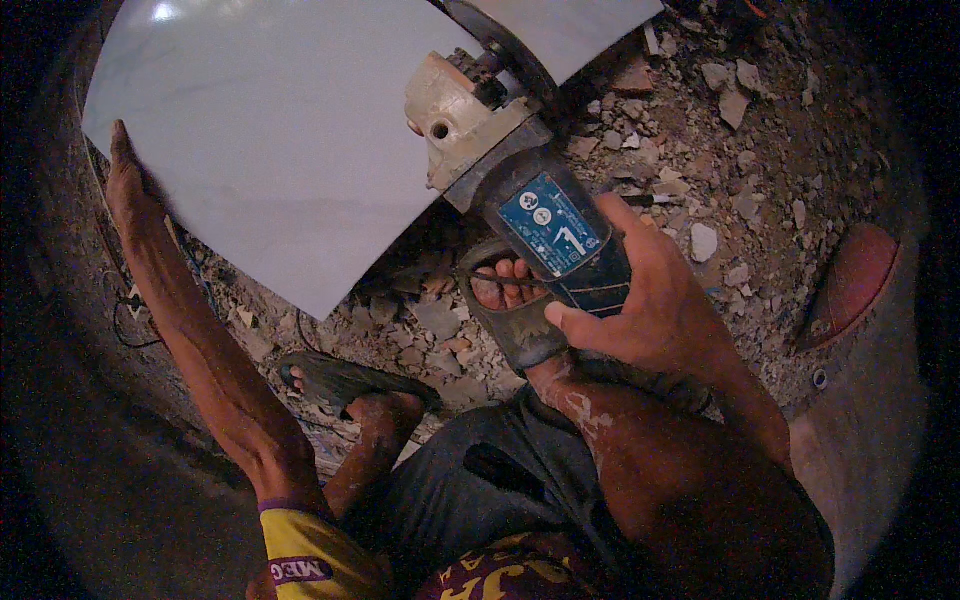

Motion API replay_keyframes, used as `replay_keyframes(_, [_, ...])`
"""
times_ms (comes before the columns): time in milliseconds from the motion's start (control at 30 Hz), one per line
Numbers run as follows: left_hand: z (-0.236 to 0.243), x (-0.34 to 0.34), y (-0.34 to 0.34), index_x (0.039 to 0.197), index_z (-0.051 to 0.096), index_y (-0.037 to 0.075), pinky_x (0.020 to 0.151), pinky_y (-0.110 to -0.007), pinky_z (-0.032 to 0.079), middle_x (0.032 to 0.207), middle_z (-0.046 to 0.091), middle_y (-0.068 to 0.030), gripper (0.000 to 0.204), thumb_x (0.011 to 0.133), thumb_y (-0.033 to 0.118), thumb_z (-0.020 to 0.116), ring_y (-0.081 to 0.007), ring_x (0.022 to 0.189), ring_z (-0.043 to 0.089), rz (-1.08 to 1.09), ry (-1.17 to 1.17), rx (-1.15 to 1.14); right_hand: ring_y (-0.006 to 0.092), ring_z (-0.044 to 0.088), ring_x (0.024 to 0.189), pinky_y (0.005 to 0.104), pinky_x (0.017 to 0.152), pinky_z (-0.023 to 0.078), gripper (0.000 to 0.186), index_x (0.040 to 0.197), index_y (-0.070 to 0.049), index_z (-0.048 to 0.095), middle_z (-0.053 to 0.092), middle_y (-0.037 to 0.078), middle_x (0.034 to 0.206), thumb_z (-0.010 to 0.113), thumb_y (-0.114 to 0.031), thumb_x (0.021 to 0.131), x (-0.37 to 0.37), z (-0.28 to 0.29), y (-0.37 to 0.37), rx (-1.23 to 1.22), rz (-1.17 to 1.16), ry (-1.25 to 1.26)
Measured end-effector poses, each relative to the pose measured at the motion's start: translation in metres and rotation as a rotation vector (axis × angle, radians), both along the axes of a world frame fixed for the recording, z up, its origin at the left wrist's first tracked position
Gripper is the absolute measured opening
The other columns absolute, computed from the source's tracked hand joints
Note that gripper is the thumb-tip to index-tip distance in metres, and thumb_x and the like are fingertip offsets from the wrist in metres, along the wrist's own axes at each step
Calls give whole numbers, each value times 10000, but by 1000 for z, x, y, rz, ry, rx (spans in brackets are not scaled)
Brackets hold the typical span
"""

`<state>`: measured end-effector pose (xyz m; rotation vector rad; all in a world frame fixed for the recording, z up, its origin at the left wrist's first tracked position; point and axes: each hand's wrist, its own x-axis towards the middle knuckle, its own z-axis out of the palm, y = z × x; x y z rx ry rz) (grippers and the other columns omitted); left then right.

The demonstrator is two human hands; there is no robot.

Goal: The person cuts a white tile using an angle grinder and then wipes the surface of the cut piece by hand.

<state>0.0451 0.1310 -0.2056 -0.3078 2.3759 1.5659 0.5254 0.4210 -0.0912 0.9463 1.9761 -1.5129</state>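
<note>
My right hand (665, 295) is wrapped round the rear body of an angle grinder (555, 215), a dark tool with a blue label and a pale, dusty gear head. Its round cutting disc (515, 50) stands edge-on at the far end, over the right side of a large glossy white tile (270, 130). At the tile's left edge, my left hand (132, 190) holds on, one finger stretched along the rim and the others hidden. Whether the disc touches the tile I cannot tell.
Broken rubble (735, 100) covers the ground at right and under the tile. My sandalled feet stand close below the tile's near corner and the grinder; one sandal (365, 385) shows plainly. A reddish curved piece (855, 285) lies far right. A thin cable (130, 325) loops at left.
</note>
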Motion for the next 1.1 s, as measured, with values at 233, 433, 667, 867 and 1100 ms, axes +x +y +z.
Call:
replay_keyframes(233, [0,9,9,1549,637,-6,1191,-387,513,1540,689,-110,658,1109,477,718,-258,1345,681,18,17,110,414,718,1217,498,1069,552,952,1530,43,515,710,255,1282,981,-269,760,6,-3,-2,18,-2,-12])
replay_keyframes(433, [-16,-22,-18,1550,631,-2,1193,-400,513,1528,696,-110,616,1130,444,694,-269,1343,681,-28,-36,180,421,705,1221,505,1069,547,947,1522,27,521,699,244,1273,987,-276,755,9,-3,-5,106,53,30])
replay_keyframes(667, [-8,-4,-1,1547,625,-12,1193,-404,512,1532,692,-116,649,1112,460,720,-273,1346,679,41,-10,89,415,709,1194,505,1066,546,942,1520,21,518,702,237,1251,987,-269,756,11,-5,-2,44,39,28])
replay_keyframes(867, [-10,-10,-11,1549,626,-8,1196,-407,508,1534,691,-118,674,1092,473,747,-280,1356,673,-44,14,125,431,698,1208,515,1068,543,1002,1554,50,481,686,260,1265,992,-271,754,12,-5,-1,26,65,-15])
replay_keyframes(1100, [-14,-19,-19,1541,638,-5,1195,-412,507,1528,696,-124,672,1095,489,736,-286,1343,680,-58,-14,103,422,692,1200,517,1053,537,926,1509,12,522,688,253,1249,984,-265,756,14,-6,-1,29,56,7])
